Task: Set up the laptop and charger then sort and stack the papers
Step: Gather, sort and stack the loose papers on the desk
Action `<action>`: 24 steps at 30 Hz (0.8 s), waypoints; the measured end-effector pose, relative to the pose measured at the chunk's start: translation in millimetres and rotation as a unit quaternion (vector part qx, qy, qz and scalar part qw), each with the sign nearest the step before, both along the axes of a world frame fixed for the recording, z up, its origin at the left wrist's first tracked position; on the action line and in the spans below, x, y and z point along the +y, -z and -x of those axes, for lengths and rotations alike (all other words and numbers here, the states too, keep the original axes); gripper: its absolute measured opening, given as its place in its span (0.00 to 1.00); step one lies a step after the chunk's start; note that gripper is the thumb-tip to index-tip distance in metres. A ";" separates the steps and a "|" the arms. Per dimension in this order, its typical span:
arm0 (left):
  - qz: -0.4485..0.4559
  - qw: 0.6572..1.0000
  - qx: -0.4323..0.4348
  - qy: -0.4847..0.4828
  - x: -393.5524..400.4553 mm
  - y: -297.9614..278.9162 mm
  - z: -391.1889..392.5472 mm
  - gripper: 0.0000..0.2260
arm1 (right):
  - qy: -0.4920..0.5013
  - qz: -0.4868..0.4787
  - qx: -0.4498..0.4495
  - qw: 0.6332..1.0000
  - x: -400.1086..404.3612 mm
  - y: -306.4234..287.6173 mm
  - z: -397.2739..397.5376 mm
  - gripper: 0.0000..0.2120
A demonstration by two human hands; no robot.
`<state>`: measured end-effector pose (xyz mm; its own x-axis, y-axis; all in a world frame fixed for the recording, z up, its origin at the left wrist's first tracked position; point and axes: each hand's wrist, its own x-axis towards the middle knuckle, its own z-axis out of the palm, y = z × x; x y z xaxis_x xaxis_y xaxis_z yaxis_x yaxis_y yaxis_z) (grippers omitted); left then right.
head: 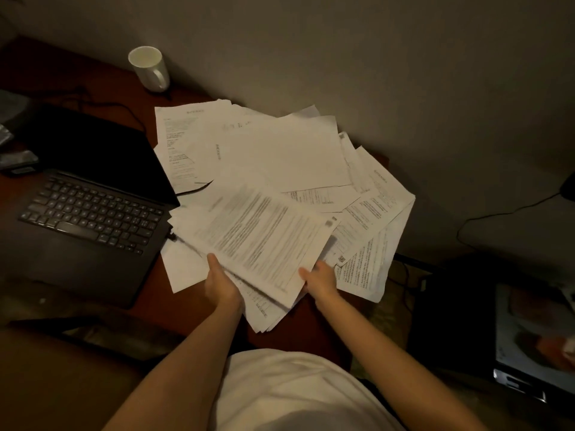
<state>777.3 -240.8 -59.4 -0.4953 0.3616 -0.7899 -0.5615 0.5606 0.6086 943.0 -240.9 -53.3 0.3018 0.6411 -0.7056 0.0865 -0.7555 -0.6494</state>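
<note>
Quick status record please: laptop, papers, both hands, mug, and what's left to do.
laptop: open on the desk, screen dark
papers: loose overlapping heap right of the laptop, not stacked
held sheets: a bundle lifted at the near edge
left hand: grips the bundle's left corner
right hand: holds its right corner
mug: upright by the wall
left to do: sort and stack

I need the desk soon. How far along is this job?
Done: the laptop sits open, a cable behind it. In hand: both hands, left hand and right hand, grip a bundle of sheets. Left: the scattered papers are unstacked.
</note>
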 end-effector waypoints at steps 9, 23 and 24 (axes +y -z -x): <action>-0.025 0.993 0.081 0.084 0.3 9.4 1.3 0.20 | 0.051 0.024 -0.024 0.998 -10.3 7.0 -34.0 0.06; -0.046 0.992 -0.026 0.115 12.4 6.6 -65.5 0.18 | 0.183 -0.012 -0.087 0.979 -7.5 4.5 -148.8 0.08; -0.041 0.992 -0.021 0.115 12.6 9.9 -65.4 0.18 | 0.181 -0.023 -0.104 0.978 -6.2 1.0 -150.2 0.08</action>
<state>842.6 -228.1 -69.4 -0.3585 0.5261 -0.7712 -0.4502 0.6262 0.6365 1093.2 -247.1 -54.3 0.6490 0.4958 -0.5771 -0.0473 -0.7308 -0.6809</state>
